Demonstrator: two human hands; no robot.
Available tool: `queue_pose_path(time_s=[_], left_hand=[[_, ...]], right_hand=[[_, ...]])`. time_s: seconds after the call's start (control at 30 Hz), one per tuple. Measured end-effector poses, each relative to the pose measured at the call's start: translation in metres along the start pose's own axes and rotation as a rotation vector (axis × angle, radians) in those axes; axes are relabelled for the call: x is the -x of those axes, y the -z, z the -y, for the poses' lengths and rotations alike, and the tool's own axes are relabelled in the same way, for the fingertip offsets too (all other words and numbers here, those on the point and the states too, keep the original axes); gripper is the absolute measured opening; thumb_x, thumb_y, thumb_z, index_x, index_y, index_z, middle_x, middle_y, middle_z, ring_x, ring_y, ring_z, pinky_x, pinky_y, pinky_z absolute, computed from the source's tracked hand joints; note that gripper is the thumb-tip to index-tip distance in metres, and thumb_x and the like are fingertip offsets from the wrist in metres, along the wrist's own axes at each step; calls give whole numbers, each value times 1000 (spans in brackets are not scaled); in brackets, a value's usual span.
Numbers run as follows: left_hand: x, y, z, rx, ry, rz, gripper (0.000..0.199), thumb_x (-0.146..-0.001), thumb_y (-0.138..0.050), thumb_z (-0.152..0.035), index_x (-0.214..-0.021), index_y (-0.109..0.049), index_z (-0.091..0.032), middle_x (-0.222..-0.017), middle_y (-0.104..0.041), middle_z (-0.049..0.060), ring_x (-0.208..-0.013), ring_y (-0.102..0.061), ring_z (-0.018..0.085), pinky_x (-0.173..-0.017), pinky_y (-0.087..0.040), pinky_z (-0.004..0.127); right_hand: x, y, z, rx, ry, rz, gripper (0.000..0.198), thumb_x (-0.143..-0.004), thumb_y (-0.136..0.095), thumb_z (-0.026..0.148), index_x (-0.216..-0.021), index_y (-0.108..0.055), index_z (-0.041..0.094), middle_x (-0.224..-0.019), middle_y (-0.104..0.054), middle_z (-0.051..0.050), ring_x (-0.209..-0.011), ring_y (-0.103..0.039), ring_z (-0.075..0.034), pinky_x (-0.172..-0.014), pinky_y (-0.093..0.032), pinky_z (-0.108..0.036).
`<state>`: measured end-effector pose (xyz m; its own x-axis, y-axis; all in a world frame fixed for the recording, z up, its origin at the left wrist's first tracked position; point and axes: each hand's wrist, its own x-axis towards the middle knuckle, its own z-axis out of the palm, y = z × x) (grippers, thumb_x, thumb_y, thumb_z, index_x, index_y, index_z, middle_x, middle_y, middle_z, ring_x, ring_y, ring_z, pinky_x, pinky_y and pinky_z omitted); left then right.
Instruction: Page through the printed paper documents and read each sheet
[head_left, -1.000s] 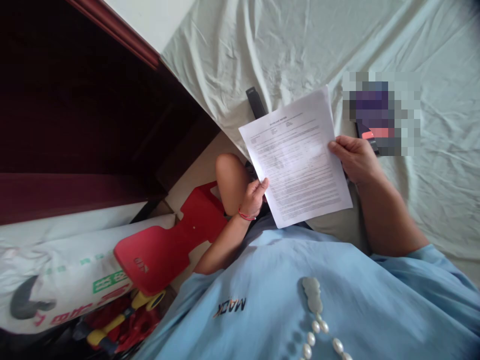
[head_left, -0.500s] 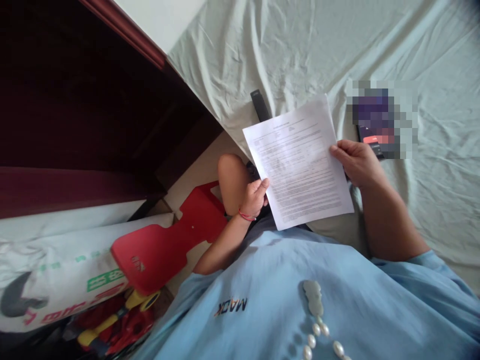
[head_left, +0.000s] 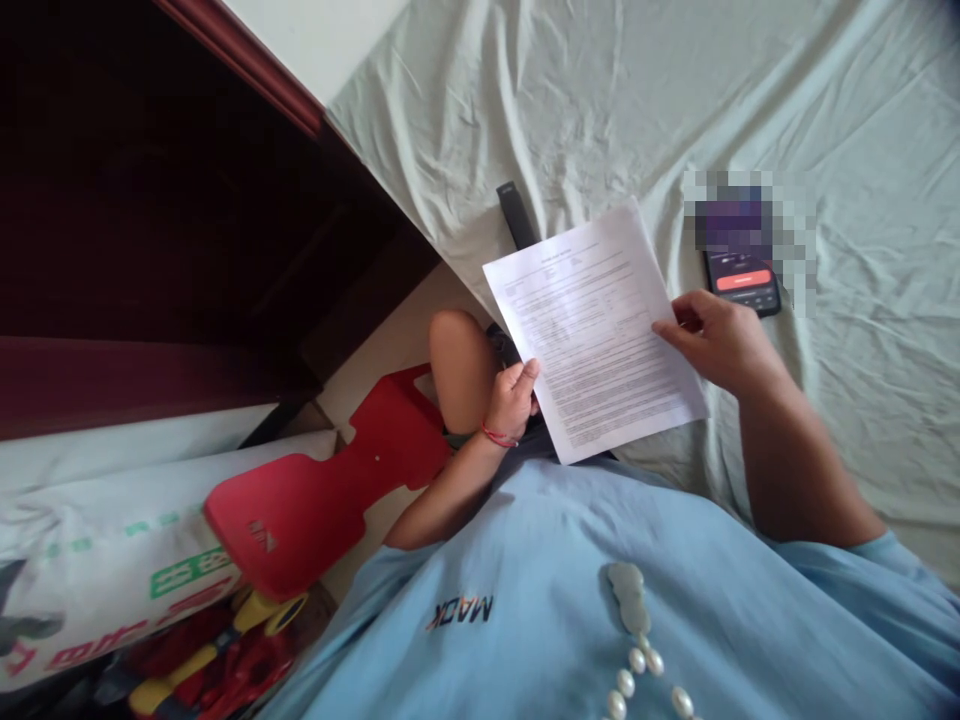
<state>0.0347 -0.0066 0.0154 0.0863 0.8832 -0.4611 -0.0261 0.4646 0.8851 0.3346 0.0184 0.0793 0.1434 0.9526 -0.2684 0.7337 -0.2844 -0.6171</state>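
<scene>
Printed sheets of paper [head_left: 592, 345], covered in small lines of text, are held tilted over my lap. At their lower left edge my left hand [head_left: 513, 394] grips them, thumb on top and fingers underneath. My right hand [head_left: 716, 335] is at the right edge, its thumb lying over the page and its index finger bent close to the margin. Part of its grip is hidden. Just beyond this hand a phone [head_left: 742, 285] lies on the light green sheet [head_left: 600, 90], its upper part blurred out. A dark, narrow object [head_left: 516, 215] pokes out behind the papers' top edge.
To the left stands dark red-brown furniture [head_left: 150, 210]. A red plastic seat-like piece [head_left: 322, 490] is beside my leg. Below it are a white printed sack [head_left: 97, 540] and a red and yellow object [head_left: 217, 655].
My right hand has shifted its hold, with its thumb slightly lower and the index finger now showing more. The papers' upper right corner has dipped slightly leftward. My left hand keeps its grip.
</scene>
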Motion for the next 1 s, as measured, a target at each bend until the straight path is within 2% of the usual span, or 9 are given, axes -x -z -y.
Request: queue_pose_path(time_s=[0.17, 0.33, 0.4, 0.6, 0.73, 0.83, 1.0], left_hand=[[5, -7, -1, 2, 0, -25, 75, -74, -76, -91, -62, -51, -21, -47, -45, -6, -37, -35, 6, -34, -23, 23], [7, -10, -1, 23, 13, -40, 76, -71, -77, -92, -62, -48, -22, -47, -41, -6, -38, -34, 6, -35, -23, 23], [9, -10, 0, 21, 14, -50, 76, -72, -76, -92, -63, -47, -22, -48, -40, -7, -38, -34, 6, -35, -23, 23], [11, -9, 6, 8, 7, -61, 75, -75, -73, -92, -65, -46, -23, -50, -38, -8, -40, -33, 7, -37, -24, 24], [10, -7, 9, -24, -19, -52, 73, -80, -70, -91, -67, -49, -22, -53, -42, -6, -44, -36, 7, -40, -27, 24], [10, -6, 8, -89, -68, -50, 72, -85, -67, -88, -66, -49, -21, -53, -43, -5, -47, -38, 8, -43, -28, 25], [6, -5, 2, -151, -124, -45, 71, -88, -65, -87, -64, -51, -21, -54, -47, -4, -51, -42, 10, -45, -30, 26]], right_hand=[[11, -7, -7, -24, -15, -105, 30, -86, -78, 51, -76, -64, 27, -71, -70, -4, -65, -60, -23, -62, -44, -37], [18, -9, -8, -75, -20, -121, 36, -89, -76, 56, -70, -65, 28, -62, -65, -2, -58, -54, -21, -58, -38, -36], [19, -8, -6, -39, -5, -122, 32, -92, -73, 52, -73, -68, 28, -65, -67, -3, -60, -56, -22, -61, -38, -37], [25, -10, 2, 195, 94, -208, 25, -101, -60, 38, -90, -79, 26, -93, -79, -10, -84, -69, -29, -70, -40, -39], [32, -12, 7, 236, 57, -257, 18, -98, -64, 35, -102, -80, 26, -95, -79, -10, -83, -67, -29, -68, -37, -38], [37, -8, 14, 246, 48, -255, 15, -99, -64, 36, -94, -75, 27, -94, -77, -10, -81, -65, -29, -66, -34, -38], [43, 5, 23, 292, 35, -236, 21, -100, -63, 38, -83, -63, 26, -96, -72, -12, -81, -63, -29, -67, -34, -40]])
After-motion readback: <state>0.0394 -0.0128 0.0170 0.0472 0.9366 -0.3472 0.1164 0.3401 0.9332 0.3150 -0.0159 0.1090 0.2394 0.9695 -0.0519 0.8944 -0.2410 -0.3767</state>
